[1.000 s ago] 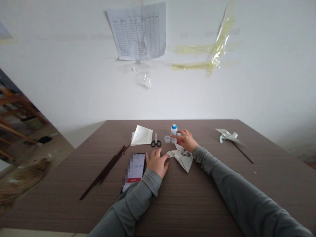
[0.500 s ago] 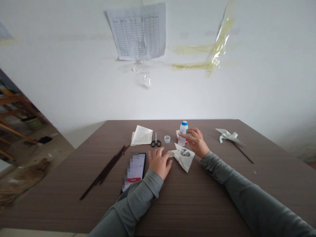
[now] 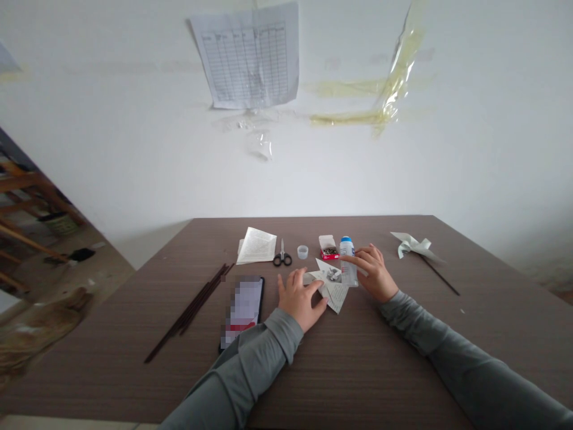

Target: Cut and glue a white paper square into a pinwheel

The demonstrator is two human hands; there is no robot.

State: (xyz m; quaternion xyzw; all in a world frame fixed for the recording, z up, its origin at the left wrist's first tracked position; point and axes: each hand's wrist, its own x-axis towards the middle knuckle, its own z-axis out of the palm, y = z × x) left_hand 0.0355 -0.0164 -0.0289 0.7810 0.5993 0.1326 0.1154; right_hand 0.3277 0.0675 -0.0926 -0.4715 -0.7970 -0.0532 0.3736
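My right hand (image 3: pixel 376 275) grips a translucent white bottle with a blue cap (image 3: pixel 348 263), holding it upright with the index finger across its front. The bottle is in front of the right part of a cut and partly folded printed paper (image 3: pixel 335 295) and hides some of it. Over that paper's left edge my left hand (image 3: pixel 302 297) lies with its fingers spread; the fingertips appear to touch the paper. Just behind the paper stands an opened red and white box (image 3: pixel 329 253) of small metal pieces. A small clear cup (image 3: pixel 302 252) is to the box's left.
Scissors (image 3: pixel 282 258) and paper sheets (image 3: pixel 257 246) lie at the back left. A phone (image 3: pixel 244 310) rests beside my left forearm, with several dark thin sticks (image 3: pixel 197 307) farther left. On the right lies a paper pinwheel (image 3: pixel 414 246) on a stick. A wall (image 3: pixel 358 179) rises behind the table.
My right hand has brought the bottle right and nearer, from in front of the red box to over the paper, uncovering the box. My left hand has shifted right onto the paper.
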